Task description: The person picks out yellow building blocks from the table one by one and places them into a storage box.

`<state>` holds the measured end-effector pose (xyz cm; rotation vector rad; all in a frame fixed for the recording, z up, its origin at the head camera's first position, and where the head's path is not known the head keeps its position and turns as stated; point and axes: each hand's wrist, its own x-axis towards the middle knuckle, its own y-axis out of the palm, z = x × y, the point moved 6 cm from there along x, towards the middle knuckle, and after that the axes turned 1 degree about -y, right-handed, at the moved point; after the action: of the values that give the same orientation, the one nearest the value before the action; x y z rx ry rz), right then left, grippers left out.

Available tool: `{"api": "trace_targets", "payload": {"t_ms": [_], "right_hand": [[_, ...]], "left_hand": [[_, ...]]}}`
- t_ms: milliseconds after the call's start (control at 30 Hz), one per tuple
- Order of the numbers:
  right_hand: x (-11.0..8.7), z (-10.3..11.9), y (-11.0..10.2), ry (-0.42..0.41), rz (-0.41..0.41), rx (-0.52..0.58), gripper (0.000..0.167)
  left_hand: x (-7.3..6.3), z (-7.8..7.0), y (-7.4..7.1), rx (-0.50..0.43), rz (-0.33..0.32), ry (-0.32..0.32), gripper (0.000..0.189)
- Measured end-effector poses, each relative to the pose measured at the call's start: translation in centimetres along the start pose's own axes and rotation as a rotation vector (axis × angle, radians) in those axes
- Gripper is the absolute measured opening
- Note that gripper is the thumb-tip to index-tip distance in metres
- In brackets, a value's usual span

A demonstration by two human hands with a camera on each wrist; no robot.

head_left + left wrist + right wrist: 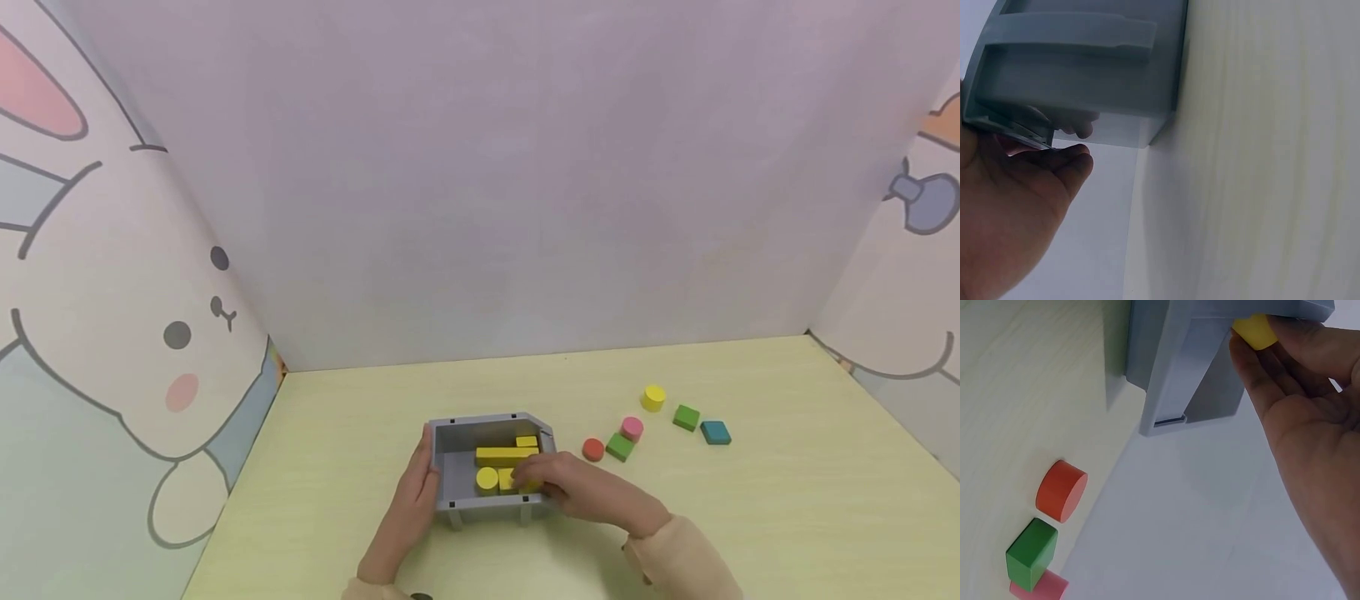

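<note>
A grey plastic bin (491, 503) stands on the table with several yellow blocks inside: a long bar (498, 457), a round block (487, 480), a square block (507, 481) and a small block (527, 442). My left hand (411, 492) rests along the bin's left wall, fingers against its outside. From the right, my right hand (566, 483) reaches over the rim. In the right wrist view its thumb and fingers pinch a yellow block (1255, 332) at the bin's lowered end; part of that block is hidden by the fingers and rim.
Right of the bin lie a red round block (593, 450), a green block (620, 447) and a pink round block (632, 428). Farther right are a yellow cylinder (653, 398), another green block (686, 417) and a blue block (716, 432). A pale wall (525, 208) rises behind the table.
</note>
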<state>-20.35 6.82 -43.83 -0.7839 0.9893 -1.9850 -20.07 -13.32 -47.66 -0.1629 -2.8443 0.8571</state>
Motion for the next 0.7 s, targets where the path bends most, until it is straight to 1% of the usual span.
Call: {"api": "trace_targets", "payload": {"t_ms": [233,433,700], "right_hand": [[0.01,0.19,-0.18,-0.047,0.007,-0.003,0.039],[0.23,-0.02,0.03,-0.034,-0.004,-0.007,0.038],[0.58,-0.37,0.01,-0.004,-0.061,-0.031,0.037]], "left_hand": [[0.07,0.03,0.07,0.0,0.005,-0.001,0.055],[0.03,0.0,0.01,0.007,-0.001,0.002,0.055],[-0.01,-0.15,0.01,-0.005,0.002,-0.001,0.056]]}}
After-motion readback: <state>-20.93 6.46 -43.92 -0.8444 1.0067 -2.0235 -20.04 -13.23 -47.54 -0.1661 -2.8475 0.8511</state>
